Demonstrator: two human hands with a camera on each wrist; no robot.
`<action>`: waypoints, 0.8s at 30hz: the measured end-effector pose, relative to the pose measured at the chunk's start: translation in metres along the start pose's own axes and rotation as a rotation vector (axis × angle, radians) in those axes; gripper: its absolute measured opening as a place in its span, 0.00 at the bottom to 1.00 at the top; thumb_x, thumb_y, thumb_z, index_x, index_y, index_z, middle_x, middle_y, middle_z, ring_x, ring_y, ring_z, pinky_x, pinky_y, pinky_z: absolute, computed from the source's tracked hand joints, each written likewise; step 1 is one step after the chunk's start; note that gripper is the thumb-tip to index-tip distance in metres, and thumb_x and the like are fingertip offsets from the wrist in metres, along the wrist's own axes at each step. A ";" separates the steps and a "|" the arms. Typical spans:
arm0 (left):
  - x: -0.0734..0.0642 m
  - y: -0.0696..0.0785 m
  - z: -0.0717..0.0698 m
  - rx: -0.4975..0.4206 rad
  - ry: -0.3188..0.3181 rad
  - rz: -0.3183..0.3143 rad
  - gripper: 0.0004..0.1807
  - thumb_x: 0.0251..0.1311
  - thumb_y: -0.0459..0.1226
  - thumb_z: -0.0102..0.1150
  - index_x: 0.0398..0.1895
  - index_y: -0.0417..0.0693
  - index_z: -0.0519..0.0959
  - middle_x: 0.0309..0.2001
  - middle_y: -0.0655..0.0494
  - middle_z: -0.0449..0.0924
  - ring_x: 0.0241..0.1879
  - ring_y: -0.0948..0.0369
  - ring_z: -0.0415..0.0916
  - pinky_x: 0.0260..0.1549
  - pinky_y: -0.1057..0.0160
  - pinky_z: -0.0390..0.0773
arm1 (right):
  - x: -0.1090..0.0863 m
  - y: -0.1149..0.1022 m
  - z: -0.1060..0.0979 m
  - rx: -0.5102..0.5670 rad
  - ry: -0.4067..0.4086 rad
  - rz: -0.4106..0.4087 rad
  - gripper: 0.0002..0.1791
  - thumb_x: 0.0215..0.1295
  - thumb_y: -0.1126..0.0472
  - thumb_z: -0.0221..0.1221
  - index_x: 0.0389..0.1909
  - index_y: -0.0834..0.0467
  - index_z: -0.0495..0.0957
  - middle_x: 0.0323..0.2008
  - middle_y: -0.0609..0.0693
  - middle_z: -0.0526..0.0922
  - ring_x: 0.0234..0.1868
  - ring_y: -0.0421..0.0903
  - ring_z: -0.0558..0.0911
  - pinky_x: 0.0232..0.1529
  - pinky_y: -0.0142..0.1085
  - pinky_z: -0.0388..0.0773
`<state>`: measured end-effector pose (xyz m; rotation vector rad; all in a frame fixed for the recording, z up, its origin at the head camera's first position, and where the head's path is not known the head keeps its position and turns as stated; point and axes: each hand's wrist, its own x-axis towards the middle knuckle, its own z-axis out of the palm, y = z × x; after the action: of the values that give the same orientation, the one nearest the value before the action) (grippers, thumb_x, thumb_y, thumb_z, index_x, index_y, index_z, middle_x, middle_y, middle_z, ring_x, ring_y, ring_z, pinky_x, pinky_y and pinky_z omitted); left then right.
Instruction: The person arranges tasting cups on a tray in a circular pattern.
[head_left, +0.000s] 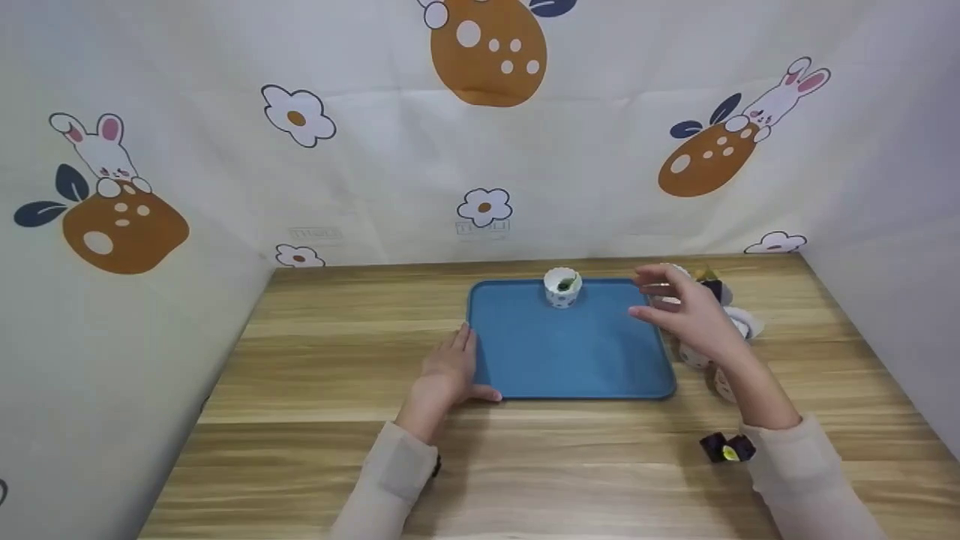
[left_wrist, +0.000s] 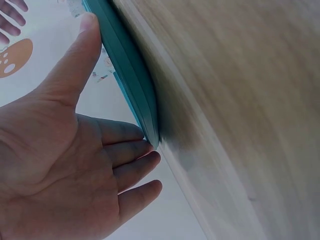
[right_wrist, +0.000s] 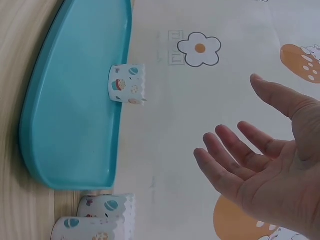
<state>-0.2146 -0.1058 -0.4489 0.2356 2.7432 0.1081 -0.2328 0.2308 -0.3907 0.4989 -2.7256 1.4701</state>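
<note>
"Between the two hands, is that a tray?"

"Yes, a blue tray (head_left: 562, 352). The left hand (head_left: 446, 369) lies at its left edge, fingers straight, thumb stretched away along the near side, touching the rim."

"And the right hand (head_left: 688, 307)?"

"Raised near the far right corner, fingers spread and lightly bent, thumb well apart, holding nothing."

"What stands ahead of the left hand, at the far rim?"

"A patterned paper cup (head_left: 562, 300), with something small and green (head_left: 565, 284) inside; I can't make out what."

"Anything behind the right hand?"

"More cups (head_left: 694, 355) beside the tray. Hand and forearm cover parts of them, so I can't count them; the right wrist view cuts one off."

"And beside the right cuff?"

"Dark blocks (head_left: 714, 448), too small to identify."
</note>
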 end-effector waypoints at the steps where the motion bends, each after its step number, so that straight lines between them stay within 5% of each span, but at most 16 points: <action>1: 0.000 0.000 0.000 -0.003 0.000 0.000 0.64 0.51 0.64 0.68 0.79 0.39 0.46 0.81 0.46 0.42 0.80 0.53 0.44 0.78 0.56 0.53 | -0.002 0.000 -0.001 -0.003 0.002 -0.002 0.33 0.65 0.56 0.66 0.67 0.61 0.67 0.62 0.62 0.76 0.64 0.62 0.76 0.64 0.55 0.74; 9: 0.000 -0.001 0.001 -0.029 0.015 0.015 0.64 0.50 0.63 0.69 0.79 0.38 0.47 0.81 0.44 0.43 0.80 0.51 0.45 0.78 0.54 0.52 | -0.012 0.007 -0.010 -0.022 0.010 0.005 0.32 0.67 0.56 0.64 0.68 0.63 0.66 0.63 0.64 0.75 0.64 0.59 0.76 0.65 0.52 0.73; 16: 0.000 -0.001 0.002 -0.041 0.026 0.028 0.64 0.49 0.62 0.70 0.79 0.37 0.47 0.81 0.43 0.43 0.80 0.50 0.45 0.78 0.54 0.52 | -0.022 0.013 -0.017 -0.030 0.016 0.021 0.32 0.67 0.56 0.64 0.68 0.65 0.66 0.62 0.64 0.75 0.63 0.61 0.75 0.57 0.22 0.76; 24: 0.001 -0.002 0.003 -0.051 0.024 0.024 0.64 0.50 0.62 0.70 0.79 0.37 0.47 0.81 0.43 0.42 0.80 0.50 0.44 0.78 0.54 0.52 | -0.030 0.021 -0.028 -0.031 0.021 0.053 0.31 0.68 0.56 0.63 0.67 0.64 0.67 0.62 0.64 0.75 0.63 0.61 0.76 0.52 0.15 0.73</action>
<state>-0.2146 -0.1078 -0.4518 0.2547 2.7577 0.1879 -0.2142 0.2721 -0.3969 0.4111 -2.7618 1.4330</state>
